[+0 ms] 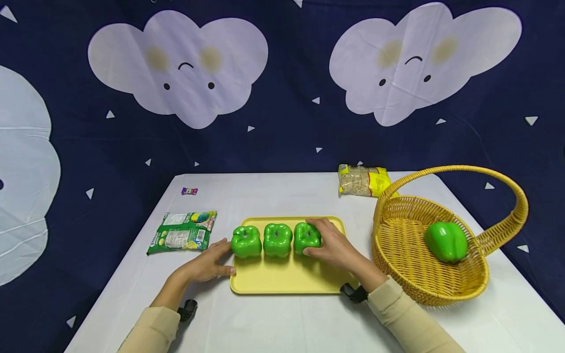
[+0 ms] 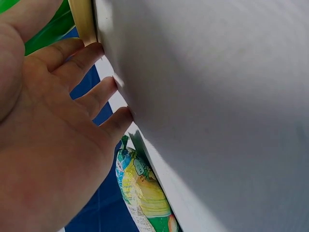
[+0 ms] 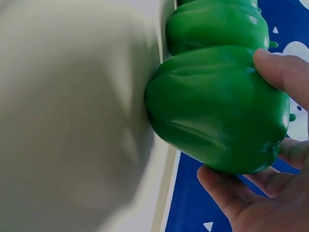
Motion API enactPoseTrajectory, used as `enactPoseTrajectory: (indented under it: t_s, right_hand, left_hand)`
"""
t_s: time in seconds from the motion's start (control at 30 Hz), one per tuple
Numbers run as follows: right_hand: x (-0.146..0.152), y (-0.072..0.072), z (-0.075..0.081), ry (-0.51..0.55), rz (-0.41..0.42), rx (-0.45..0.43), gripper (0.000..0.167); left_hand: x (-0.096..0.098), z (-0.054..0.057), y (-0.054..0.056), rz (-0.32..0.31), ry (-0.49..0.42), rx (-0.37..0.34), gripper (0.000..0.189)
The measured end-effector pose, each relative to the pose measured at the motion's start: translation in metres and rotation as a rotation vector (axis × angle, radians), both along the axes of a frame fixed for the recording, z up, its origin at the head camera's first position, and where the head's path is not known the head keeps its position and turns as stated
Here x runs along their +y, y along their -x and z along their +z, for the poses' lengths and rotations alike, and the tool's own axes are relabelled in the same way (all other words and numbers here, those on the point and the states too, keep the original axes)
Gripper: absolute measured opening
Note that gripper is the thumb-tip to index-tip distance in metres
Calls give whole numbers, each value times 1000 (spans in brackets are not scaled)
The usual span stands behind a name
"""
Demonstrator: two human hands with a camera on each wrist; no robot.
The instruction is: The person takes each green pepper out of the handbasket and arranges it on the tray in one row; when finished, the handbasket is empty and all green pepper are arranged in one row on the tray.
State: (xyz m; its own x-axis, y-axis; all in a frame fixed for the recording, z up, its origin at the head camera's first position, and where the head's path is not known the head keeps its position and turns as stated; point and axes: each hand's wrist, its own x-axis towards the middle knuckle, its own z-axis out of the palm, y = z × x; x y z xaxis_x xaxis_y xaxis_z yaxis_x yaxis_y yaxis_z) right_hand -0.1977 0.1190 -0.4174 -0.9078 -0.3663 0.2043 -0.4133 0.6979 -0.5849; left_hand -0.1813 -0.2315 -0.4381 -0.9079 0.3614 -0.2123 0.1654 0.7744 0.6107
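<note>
Three glossy green bell peppers stand in a row on a yellow tray (image 1: 282,282): a left one (image 1: 246,242), a middle one (image 1: 277,241) and a right one (image 1: 305,237). My right hand (image 1: 334,245) holds the right pepper between thumb and fingers. In the right wrist view that bell pepper (image 3: 217,111) sits low over the tray, beside its neighbour (image 3: 217,26). At the tray's left edge my left hand (image 1: 206,264) has its fingers spread, its thumb by the rim and its fingertips near the left pepper. The left wrist view shows those fingers (image 2: 84,63) mostly straight.
On the right stands a wicker basket (image 1: 397,245) with a tall handle; another green bell pepper (image 1: 447,241) lies inside. A green snack packet (image 1: 182,232) and a small purple wrapped sweet (image 1: 189,191) lie at left. Behind the tray is a yellow-ended bag (image 1: 359,181).
</note>
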Motion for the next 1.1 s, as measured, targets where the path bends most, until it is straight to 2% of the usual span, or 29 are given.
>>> enactPoseTrajectory:
  t_s: [0.73, 1.1]
  right_hand:
    - [-9, 0, 1, -10, -8, -16, 77]
    - [-8, 0, 1, -24, -2, -28, 84]
  left_hand:
    - [-1, -1, 0, -8, -14, 0, 82]
    - [-1, -2, 1, -4, -1, 0, 84]
